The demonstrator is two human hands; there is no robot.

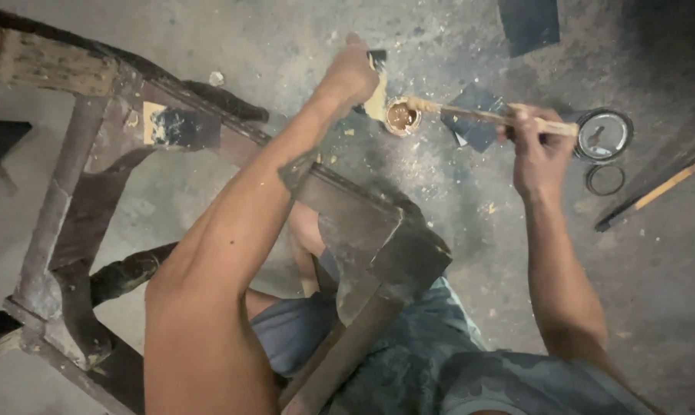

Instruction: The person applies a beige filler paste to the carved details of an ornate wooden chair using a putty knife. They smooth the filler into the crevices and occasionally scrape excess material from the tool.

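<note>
Dusty concrete floor, speckled. Dark wooden frame laid across lap. Stick pinched by right hand, tip at small tin; left hand closed on scraper. Round lid nearby.
</note>
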